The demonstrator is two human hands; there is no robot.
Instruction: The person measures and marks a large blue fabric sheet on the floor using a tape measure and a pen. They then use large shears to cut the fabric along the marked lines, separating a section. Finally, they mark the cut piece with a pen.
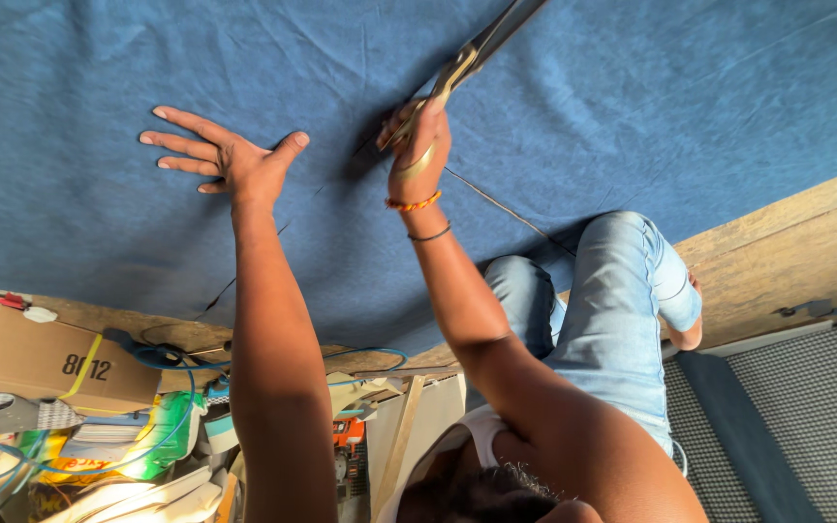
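Left hand flat on blue cloth; right hand — scissors in fingers

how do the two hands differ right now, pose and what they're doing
The left hand lies flat on the blue cloth with fingers spread wide and holds nothing; the right hand is curled closed around the handles of the scissors. The left wrist is bare, while the right wrist wears an orange bead bracelet and a thin dark band. Both hands rest over the same cloth, arms stretched forward.
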